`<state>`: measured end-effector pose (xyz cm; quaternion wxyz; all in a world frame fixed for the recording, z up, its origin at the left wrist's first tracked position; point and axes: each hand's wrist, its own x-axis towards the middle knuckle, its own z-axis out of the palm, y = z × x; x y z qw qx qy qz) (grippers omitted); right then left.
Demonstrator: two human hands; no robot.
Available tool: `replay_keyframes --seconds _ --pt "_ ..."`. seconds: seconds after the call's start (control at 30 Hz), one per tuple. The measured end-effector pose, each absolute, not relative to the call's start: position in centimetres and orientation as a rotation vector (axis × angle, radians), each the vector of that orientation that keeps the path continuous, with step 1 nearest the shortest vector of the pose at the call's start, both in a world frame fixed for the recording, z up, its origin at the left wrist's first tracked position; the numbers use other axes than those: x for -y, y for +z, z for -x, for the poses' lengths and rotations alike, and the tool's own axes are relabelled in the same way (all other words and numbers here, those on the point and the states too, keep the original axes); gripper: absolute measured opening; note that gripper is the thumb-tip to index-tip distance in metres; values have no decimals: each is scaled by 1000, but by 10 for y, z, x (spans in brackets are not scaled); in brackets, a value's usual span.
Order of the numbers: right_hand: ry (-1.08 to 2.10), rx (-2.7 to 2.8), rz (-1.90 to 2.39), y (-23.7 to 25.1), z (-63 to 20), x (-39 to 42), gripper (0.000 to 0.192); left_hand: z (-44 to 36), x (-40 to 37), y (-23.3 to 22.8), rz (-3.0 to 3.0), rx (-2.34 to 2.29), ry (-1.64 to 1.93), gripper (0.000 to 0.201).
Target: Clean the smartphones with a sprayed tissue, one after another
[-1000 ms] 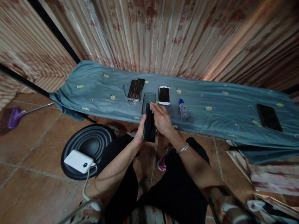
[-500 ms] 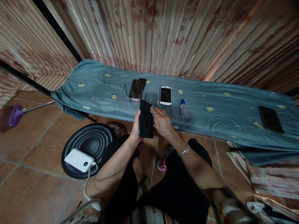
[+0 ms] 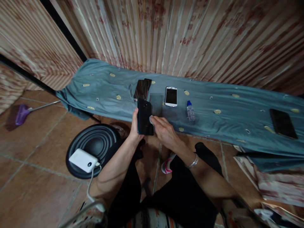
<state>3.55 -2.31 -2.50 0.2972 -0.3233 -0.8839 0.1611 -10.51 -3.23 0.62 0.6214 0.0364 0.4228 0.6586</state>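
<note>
My left hand [image 3: 134, 128] grips a dark phone [image 3: 143, 117] from its left edge and holds it upright in front of me, back side showing. My right hand [image 3: 163, 131] pinches a small white wipe [image 3: 151, 119] against the phone's right edge. Just beyond, on the blue-grey cloth [image 3: 213, 101], lie a dark transparent sheet [image 3: 156, 104], a white phone [image 3: 171, 96] and a stack of two dark phones [image 3: 142, 89].
A small clear bottle with a blue cap [image 3: 190, 111] stands right of the white phone. Another black phone [image 3: 283, 123] lies at the far right. On the tiled floor sit a black round stool [image 3: 95, 142] with a white power bank [image 3: 83, 160], and a purple broom [image 3: 22, 114].
The dark phone has turned from edge-on to show its back and has moved a little left and up. My right hand with the wipe slid down along its right edge.
</note>
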Motion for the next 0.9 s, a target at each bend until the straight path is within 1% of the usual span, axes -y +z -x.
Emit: replay_keyframes --seconds 0.3,0.47,0.57,0.7,0.9 --pt "402 2387 771 -19 -45 44 44 111 31 12 -119 -995 1463 52" --pt "302 2395 699 -17 -47 54 45 113 31 11 -119 -973 1465 57" --pt "230 2406 643 -14 -44 60 46 111 30 11 -128 -976 1469 58" --pt "148 2395 551 -9 -37 65 41 107 31 14 -123 -990 1446 58" --pt "171 2375 546 -8 -32 64 43 101 37 9 -89 -1018 1402 57"
